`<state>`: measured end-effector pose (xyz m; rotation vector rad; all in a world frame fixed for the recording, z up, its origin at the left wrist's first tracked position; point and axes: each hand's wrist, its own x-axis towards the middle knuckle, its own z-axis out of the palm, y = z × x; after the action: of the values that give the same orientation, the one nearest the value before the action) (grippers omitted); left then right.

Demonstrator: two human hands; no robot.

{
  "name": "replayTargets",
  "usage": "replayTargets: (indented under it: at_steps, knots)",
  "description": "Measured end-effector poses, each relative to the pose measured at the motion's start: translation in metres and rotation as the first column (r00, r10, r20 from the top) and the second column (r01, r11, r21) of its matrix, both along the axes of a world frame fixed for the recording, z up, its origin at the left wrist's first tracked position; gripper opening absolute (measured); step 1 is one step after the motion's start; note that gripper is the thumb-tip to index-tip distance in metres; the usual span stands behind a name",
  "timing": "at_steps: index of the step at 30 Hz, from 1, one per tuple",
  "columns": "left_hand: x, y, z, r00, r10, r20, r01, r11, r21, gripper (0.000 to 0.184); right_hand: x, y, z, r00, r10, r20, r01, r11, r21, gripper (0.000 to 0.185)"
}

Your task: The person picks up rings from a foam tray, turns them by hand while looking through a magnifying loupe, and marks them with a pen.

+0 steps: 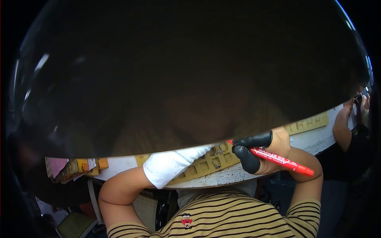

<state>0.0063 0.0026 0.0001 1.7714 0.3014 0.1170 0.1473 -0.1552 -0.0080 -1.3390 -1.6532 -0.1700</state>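
My right hand [264,152], with black covers on its thumb and finger, is closed around a red marker [274,158]. The marker slants, its tip end pointing up and left toward the tray. My left hand [168,164] wears a white glove and rests over the yellowish compartment tray [194,170]. The glove's fingertips reach the edge of a large dark shape, so their grip is hidden. Small metal pieces that look like rings [216,163] sit in the tray's compartments, between my two hands.
A large dark glossy shape [178,79] blocks the upper view. A second tray [307,123] lies on the white table [317,144] at right, near another person's arm [342,126]. Papers and packets [75,166] lie at left. A printed ruler strip [226,175] is at the table's front.
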Motion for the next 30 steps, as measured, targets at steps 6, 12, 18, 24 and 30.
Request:
replayTargets:
  at_steps: [6,12,18,24,30]
  knots:
    - [0.0,0.0,0.009,0.989,0.039,-0.14,-0.065,0.98,-0.19,0.025,0.004,-0.005,0.005,0.998,-0.03,-0.05,0.032,0.998,0.047,0.015]
    - [0.001,0.007,0.001,0.967,-0.005,-0.254,-0.01,0.998,-0.058,0.028,0.007,-0.004,0.002,0.991,-0.119,-0.059,0.122,0.991,0.052,0.015]
    - [-0.004,0.011,-0.008,0.984,-0.092,-0.153,0.081,0.994,-0.079,0.03,0.03,-0.007,0.028,0.94,-0.301,0.161,0.277,0.949,0.153,0.016]
    - [0.001,0.008,0.01,0.978,-0.05,-0.2,0.029,0.994,-0.107,0.034,0.046,-0.009,0.024,0.729,-0.571,0.377,0.67,0.707,-0.225,0.006]
    - [0.002,0.0,0.02,0.972,0.044,-0.232,-0.108,0.956,-0.272,0.03,0.052,-0.005,-0.003,0.668,-0.473,0.575,0.7,0.661,-0.269,0.008]
